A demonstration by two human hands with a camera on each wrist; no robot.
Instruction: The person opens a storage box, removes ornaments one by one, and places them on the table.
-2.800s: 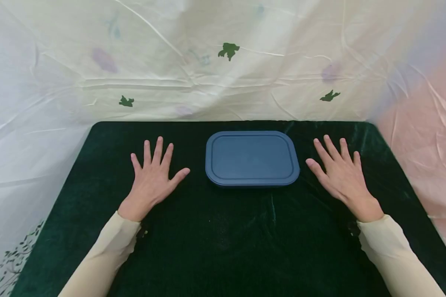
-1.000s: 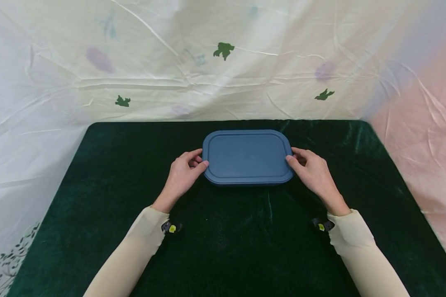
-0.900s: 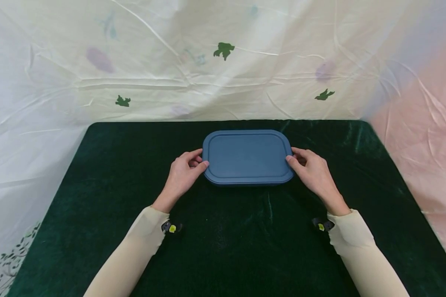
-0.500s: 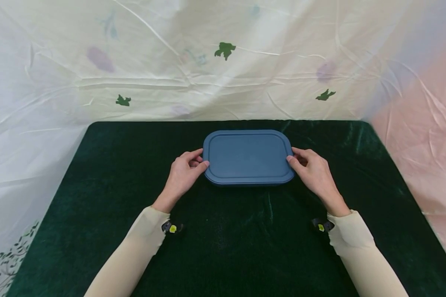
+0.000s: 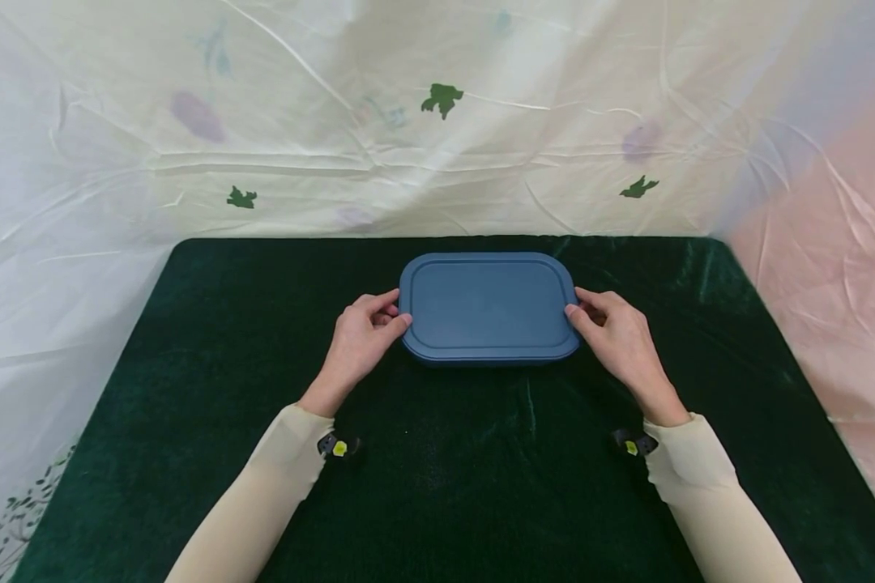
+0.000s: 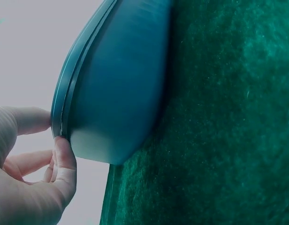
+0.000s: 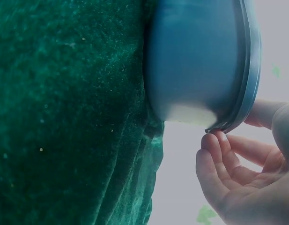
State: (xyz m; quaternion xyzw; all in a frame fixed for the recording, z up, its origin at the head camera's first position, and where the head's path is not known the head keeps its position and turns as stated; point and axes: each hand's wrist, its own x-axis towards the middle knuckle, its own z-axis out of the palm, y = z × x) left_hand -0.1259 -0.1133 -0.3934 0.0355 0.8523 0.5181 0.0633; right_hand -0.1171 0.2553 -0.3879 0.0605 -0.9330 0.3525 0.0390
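Observation:
A blue rectangular lid (image 5: 488,304) with rounded corners sits on a deep blue food container (image 6: 121,79), whose smooth wall shows in both wrist views. At its left end, my left hand (image 5: 357,336) pinches the lid's rim, thumb on top and fingertips under the edge. My right hand (image 5: 616,332) has the same pinch at the right end. In the right wrist view, the fingertips (image 7: 212,143) press beneath the rim beside the container wall. What the container holds is hidden.
Dark green velvet cloth (image 5: 437,470) covers the table. Behind it hangs a pale curtain (image 5: 321,121) with green leaf shapes, and a pinkish curtain (image 5: 846,267) is at the right. Small dark cameras sit at both wrists, such as the left camera (image 5: 335,445).
My hands lay spread flat on either side of the container at first; they then came inward and took the lid's ends. Since half a second ago, the lid appears very slightly higher in view.

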